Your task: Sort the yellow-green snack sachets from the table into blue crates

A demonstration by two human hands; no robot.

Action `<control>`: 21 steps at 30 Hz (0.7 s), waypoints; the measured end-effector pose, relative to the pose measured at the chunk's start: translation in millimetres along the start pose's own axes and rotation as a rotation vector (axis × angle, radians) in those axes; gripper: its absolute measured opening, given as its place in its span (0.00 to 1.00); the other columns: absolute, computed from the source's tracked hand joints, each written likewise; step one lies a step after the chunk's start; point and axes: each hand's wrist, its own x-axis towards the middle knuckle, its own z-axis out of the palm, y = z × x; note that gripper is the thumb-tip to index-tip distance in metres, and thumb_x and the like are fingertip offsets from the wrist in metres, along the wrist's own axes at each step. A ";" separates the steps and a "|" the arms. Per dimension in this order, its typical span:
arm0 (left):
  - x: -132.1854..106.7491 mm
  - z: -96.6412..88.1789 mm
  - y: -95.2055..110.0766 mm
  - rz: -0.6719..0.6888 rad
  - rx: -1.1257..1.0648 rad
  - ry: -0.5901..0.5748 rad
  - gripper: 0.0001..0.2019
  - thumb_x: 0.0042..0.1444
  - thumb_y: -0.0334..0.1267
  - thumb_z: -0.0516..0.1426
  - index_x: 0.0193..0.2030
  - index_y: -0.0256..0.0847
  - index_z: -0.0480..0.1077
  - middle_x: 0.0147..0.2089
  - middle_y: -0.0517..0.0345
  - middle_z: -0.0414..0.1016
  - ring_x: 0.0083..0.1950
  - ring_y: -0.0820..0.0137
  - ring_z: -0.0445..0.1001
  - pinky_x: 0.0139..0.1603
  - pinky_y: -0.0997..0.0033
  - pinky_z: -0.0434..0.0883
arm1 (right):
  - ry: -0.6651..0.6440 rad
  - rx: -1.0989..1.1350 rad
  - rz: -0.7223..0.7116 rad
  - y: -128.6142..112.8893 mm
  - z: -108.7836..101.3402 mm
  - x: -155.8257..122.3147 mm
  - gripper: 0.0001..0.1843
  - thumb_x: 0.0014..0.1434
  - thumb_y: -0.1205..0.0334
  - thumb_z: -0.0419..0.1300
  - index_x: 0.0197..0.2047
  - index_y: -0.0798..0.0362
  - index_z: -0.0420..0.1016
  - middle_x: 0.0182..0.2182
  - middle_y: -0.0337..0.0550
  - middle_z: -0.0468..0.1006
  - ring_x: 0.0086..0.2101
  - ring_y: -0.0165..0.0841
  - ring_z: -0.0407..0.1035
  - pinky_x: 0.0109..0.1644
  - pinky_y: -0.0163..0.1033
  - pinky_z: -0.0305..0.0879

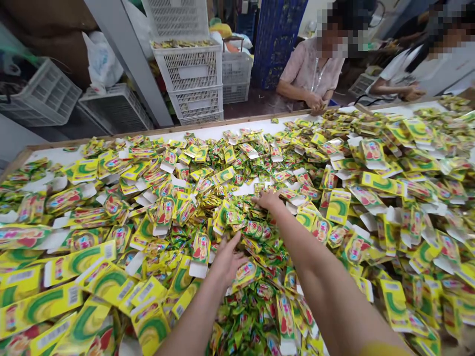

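My left hand [227,262] rests at the near middle of a wide heap, its fingers apart and nothing gripped in them. Beside it lie a small yellow-and-green carton [201,249] with a white flap and several small green wrapped packets [256,230]. Farther forward, my right hand [269,199] reaches down among the packets with fingers spread; its fingertips are partly lost among them. Below my hands, a mass of loose green packets [245,316] spreads toward me. Flattish yellow cartons [111,282] with green curves and barcodes lie tilted and overlapping on the left, and more cartons [337,206] cover the right.
A raised wooden edge [245,118] runs along the white table's far side. Beyond it stand stacked white crates [196,69] and blue crates [280,44]. Across the table, one person's hands [315,102] work at the edge; another person [404,81] is at the far right.
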 end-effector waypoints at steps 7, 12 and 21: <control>40.5 19.1 14.8 -0.351 -0.047 -0.166 0.35 0.50 0.64 0.54 0.57 0.40 0.66 0.58 0.41 0.71 0.56 0.42 0.70 0.51 0.28 0.63 | -0.077 0.083 -0.045 -22.3 56.2 -26.3 0.36 0.57 0.36 0.52 0.63 0.44 0.62 0.58 0.50 0.68 0.57 0.49 0.60 0.59 0.54 0.53; 3.9 8.4 13.3 -0.241 -0.080 -0.072 0.29 0.52 0.55 0.58 0.56 0.37 0.68 0.53 0.43 0.75 0.54 0.50 0.73 0.54 0.44 0.69 | -0.020 0.147 -0.093 -43.8 49.2 -81.4 0.28 0.60 0.39 0.51 0.60 0.38 0.66 0.56 0.45 0.69 0.55 0.47 0.60 0.56 0.55 0.56; -149.1 -83.3 13.9 0.197 -0.118 0.059 0.22 0.53 0.37 0.61 0.56 0.44 0.68 0.53 0.54 0.76 0.53 0.60 0.74 0.54 0.59 0.73 | 0.246 0.339 -0.458 -119.2 66.9 -240.0 0.30 0.61 0.44 0.54 0.63 0.46 0.62 0.60 0.47 0.64 0.58 0.46 0.54 0.59 0.54 0.56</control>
